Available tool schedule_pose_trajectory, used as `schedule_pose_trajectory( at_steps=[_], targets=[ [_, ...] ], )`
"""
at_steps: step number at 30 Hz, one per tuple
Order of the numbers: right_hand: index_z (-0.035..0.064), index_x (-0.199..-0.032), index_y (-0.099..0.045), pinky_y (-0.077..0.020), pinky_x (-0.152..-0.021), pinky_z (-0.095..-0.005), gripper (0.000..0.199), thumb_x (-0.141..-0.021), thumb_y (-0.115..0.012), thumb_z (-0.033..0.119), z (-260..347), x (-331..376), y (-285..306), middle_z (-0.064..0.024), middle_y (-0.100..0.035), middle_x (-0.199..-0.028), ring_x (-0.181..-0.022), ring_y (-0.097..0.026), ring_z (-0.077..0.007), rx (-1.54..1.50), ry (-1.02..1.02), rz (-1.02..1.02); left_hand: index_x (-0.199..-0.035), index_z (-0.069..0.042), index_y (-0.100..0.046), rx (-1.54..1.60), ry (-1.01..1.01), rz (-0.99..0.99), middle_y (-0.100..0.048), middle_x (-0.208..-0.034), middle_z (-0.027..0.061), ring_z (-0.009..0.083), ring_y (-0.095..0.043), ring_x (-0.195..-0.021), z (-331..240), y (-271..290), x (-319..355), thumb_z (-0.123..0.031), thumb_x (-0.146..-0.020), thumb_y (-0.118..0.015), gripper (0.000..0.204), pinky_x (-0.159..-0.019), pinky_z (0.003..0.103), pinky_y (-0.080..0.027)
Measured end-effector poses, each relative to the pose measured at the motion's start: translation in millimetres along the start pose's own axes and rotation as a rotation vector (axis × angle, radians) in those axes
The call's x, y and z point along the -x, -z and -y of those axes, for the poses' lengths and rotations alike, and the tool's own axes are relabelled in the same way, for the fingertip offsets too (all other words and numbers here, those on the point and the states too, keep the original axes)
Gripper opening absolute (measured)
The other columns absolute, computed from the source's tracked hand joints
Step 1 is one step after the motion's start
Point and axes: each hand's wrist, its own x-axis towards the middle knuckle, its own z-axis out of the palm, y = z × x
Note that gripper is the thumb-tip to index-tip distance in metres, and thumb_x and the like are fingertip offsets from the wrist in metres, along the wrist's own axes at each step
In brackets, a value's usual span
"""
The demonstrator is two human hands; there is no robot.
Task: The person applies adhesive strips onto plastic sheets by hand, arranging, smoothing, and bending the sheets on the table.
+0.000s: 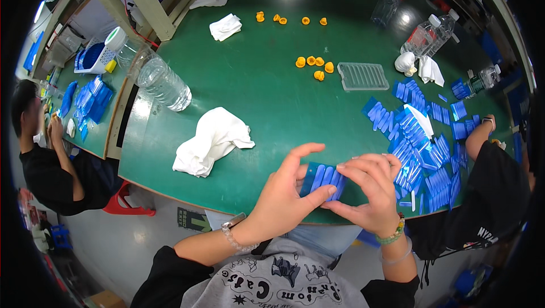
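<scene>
Between my two hands, over the table's near edge, is a small blue film sheet [323, 177] with several raised, glossy oblong strips side by side. My left hand [286, 189] grips its left end, thumb laid across the front and index finger stretched out above. My right hand [369, 189] pinches the right end between thumb and fingertips. To the right of my right hand spreads a loose pile of similar blue strip sheets [409, 160], some overlapping. A white cloth [213, 140] lies crumpled to the left of my left hand.
Small orange rubber caps [310, 60] stand in groups farther back, beside a clear ribbed tray [363, 76]. A water bottle [162, 81] stands at left, more bottles [423, 36] at far right. People sit at both sides; one person's arm [481, 135] reaches in beside the pile.
</scene>
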Motion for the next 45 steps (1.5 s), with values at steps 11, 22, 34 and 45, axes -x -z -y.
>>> schedule_pose_trajectory(
  at_steps=[11, 22, 34, 45],
  targets=[
    [0.0138, -0.103, -0.066, -0.0265, -0.091, -0.0410, 0.051, -0.058, -0.082, 0.033, -0.6, -1.5, -1.4, 0.0015, -0.062, -0.100, -0.095, -0.054, -0.0185, 0.012, 0.012, -0.001, -0.133, -0.003, -0.030, -0.008, -0.001, -0.027, -0.060, -0.101, 0.0133, 0.0151, -0.062, -0.093, -3.5, 2.2, 0.2, 0.004, -0.082, -0.065, 0.062, -0.080, 0.027, -0.051],
    [0.0077, -0.102, -0.064, -0.0341, -0.087, -0.0330, 0.039, -0.071, -0.078, 0.026, -9.6, -13.1, 13.5, -0.0020, -0.064, -0.091, -0.092, -0.056, -0.0196, -0.528, -0.309, 0.221, -0.135, -0.003, -0.027, -0.189, -0.063, 0.064, -0.060, -0.090, 0.0076, 0.0097, -0.060, -0.083, -5.4, 5.0, -4.1, 0.006, -0.079, -0.063, 0.067, -0.073, 0.023, -0.047],
    [0.0014, -0.082, -0.062, -0.0419, -0.064, -0.0195, 0.012, -0.084, -0.069, 0.011, -8.1, -20.8, -5.9, 0.0026, -0.060, -0.075, -0.074, -0.053, -0.0040, -1.054, -0.681, 0.068, -0.137, -0.006, -0.022, -0.039, -0.261, -0.101, -0.060, -0.083, 0.0081, 0.0126, -0.061, -0.081, -7.9, 5.1, -22.6, 0.002, -0.081, -0.066, 0.072, -0.072, 0.026, -0.051],
    [0.0035, -0.076, -0.058, -0.0388, -0.059, -0.0175, 0.015, -0.084, -0.070, 0.008, 1.8, -18.6, -13.5, 0.0038, -0.057, -0.073, -0.067, -0.048, -0.0013, -1.198, -0.720, -0.062, -0.130, -0.006, -0.031, 0.184, -0.122, -0.138, -0.055, -0.075, 0.0019, 0.0065, -0.056, -0.070, -3.9, 6.8, -29.8, 0.002, -0.078, -0.071, 0.066, -0.064, 0.020, -0.047]
  ],
)
